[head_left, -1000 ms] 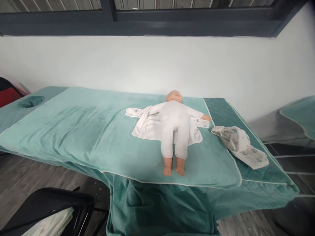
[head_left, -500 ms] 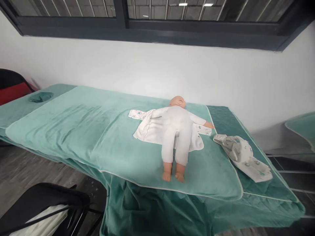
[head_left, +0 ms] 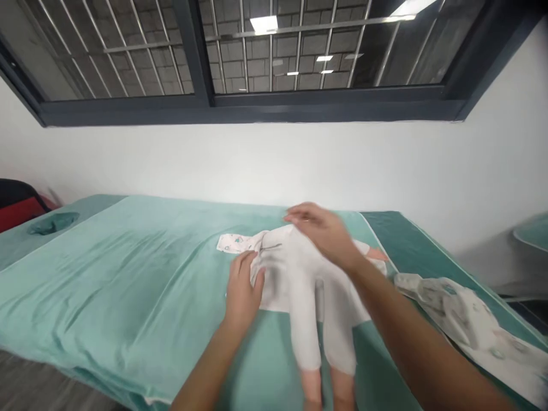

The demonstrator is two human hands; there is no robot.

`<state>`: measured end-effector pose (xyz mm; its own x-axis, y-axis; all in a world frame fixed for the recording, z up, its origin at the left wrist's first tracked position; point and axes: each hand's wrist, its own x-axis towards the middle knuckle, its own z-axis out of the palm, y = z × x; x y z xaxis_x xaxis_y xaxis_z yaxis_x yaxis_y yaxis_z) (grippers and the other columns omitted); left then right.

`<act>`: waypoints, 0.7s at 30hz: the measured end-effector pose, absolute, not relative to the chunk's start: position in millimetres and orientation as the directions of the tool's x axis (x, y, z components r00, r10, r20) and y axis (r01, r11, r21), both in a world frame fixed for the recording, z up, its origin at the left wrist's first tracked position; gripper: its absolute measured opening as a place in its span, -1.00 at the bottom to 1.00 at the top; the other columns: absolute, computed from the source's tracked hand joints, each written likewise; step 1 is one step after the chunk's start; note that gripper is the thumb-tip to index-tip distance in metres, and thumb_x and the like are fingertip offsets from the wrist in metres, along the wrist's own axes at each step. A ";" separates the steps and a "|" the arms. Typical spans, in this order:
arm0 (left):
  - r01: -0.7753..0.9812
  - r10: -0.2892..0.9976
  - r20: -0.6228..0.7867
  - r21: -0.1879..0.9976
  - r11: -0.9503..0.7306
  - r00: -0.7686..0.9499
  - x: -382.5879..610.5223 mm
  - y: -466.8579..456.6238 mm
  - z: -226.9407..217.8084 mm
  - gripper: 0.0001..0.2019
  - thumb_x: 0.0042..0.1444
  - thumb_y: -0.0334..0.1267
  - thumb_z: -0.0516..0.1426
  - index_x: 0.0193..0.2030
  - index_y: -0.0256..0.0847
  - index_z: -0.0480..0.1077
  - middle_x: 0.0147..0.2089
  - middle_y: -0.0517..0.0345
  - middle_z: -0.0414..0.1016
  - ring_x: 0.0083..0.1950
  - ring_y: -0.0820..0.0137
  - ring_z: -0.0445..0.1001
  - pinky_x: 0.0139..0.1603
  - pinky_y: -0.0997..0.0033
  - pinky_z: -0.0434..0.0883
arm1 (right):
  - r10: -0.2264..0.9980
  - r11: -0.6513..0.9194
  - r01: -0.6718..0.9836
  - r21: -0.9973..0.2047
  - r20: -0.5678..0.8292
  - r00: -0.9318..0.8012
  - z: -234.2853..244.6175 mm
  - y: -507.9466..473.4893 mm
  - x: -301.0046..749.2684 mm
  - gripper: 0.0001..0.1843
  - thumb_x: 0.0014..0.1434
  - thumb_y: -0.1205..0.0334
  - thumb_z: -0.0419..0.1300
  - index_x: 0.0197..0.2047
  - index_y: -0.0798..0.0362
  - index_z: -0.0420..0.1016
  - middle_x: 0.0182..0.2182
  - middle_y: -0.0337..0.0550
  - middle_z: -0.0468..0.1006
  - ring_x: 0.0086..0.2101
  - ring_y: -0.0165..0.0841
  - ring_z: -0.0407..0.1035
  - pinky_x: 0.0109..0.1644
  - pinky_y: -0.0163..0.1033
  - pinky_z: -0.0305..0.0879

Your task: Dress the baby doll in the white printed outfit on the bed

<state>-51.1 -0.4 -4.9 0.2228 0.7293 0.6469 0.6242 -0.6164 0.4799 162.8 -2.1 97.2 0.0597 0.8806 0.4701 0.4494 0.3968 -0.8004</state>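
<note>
A baby doll [head_left: 305, 319] in a white bodysuit lies on its back on a spread-out white printed baby top [head_left: 274, 302]. One printed sleeve [head_left: 233, 243] stretches out to the left, and the doll's bare hand [head_left: 377, 254] shows at the right. My left hand [head_left: 244, 288] is at the top's left side, thumb and fingers apart; whether it touches the cloth I cannot tell. Over the doll's upper body hovers my right hand [head_left: 323, 231], fingers reaching left, slightly bent and blurred, with nothing seen in them. It hides the doll's head.
A green velvety cover [head_left: 128, 274] lies on the long bed against the white wall. To the right is a crumpled white printed garment [head_left: 466, 314]. A face hole [head_left: 53, 222] sits at the far left, near a red and black chair [head_left: 21, 208]. Above is a barred window [head_left: 274, 57].
Both my hands have come into view over the doll and the top. The camera has moved closer and tilted up, showing more of the window.
</note>
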 end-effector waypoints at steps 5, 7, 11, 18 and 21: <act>0.792 0.891 0.405 0.465 -0.395 0.206 -15.2 108.7 -16.9 -0.75 0.29 -0.10 0.05 -0.07 -0.21 0.41 -0.06 0.00 0.47 0.00 0.16 0.45 -0.04 0.17 0.41 | 0.978 0.202 0.804 -0.559 0.156 -0.137 51.4 72.9 163.7 -0.62 0.25 0.23 0.13 0.13 0.05 0.43 0.11 -0.05 0.46 0.09 -0.20 0.35 0.17 -0.07 0.26; 0.831 0.908 0.377 0.433 -0.349 0.184 -7.2 121.5 -24.6 -0.76 0.30 -0.08 0.03 -0.12 -0.17 0.41 -0.11 0.06 0.48 -0.07 0.19 0.47 -0.17 0.24 0.38 | 0.971 0.236 0.881 -0.410 0.080 -0.223 38.9 87.6 163.0 -0.65 0.24 0.23 0.14 0.09 0.08 0.46 0.04 -0.01 0.50 0.03 -0.15 0.38 0.10 -0.04 0.28; 0.855 0.898 0.407 0.396 -0.336 0.165 -3.9 117.8 -37.0 -0.78 0.32 -0.08 0.00 -0.11 -0.14 0.36 -0.12 0.11 0.48 -0.12 0.27 0.47 -0.31 0.32 0.31 | 0.954 0.294 0.907 -0.303 0.148 -0.259 28.3 87.3 162.5 -0.69 0.29 0.21 0.09 0.04 0.08 0.48 -0.02 -0.04 0.52 -0.02 -0.18 0.38 0.06 -0.06 0.25; 0.909 0.879 0.467 0.316 -0.270 0.099 -11.6 111.2 -35.4 -0.77 0.29 -0.06 0.04 -0.13 -0.17 0.35 -0.09 0.03 0.47 -0.02 0.16 0.42 -0.10 0.19 0.34 | 0.944 0.324 0.879 -0.351 0.180 -0.276 25.3 80.5 167.2 -0.69 0.32 0.18 0.09 0.07 0.05 0.46 0.03 -0.12 0.51 0.02 -0.21 0.37 0.14 -0.04 0.21; 0.896 0.897 0.432 0.354 -0.267 0.097 -12.7 107.4 -33.8 -0.77 0.30 -0.08 0.02 -0.12 -0.17 0.36 -0.10 0.02 0.49 -0.03 0.16 0.45 -0.09 0.19 0.33 | 0.942 0.333 0.852 -0.403 0.192 -0.277 25.2 79.8 165.1 -0.70 0.30 0.19 0.10 0.05 0.03 0.48 0.04 -0.11 0.52 0.03 -0.17 0.37 0.16 0.02 0.22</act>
<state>-12.7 107.4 -33.8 0.0970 0.8967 0.4319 0.8963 -0.2673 0.3538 165.1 79.8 25.2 -0.2765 0.9416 0.1922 0.8524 0.3327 -0.4034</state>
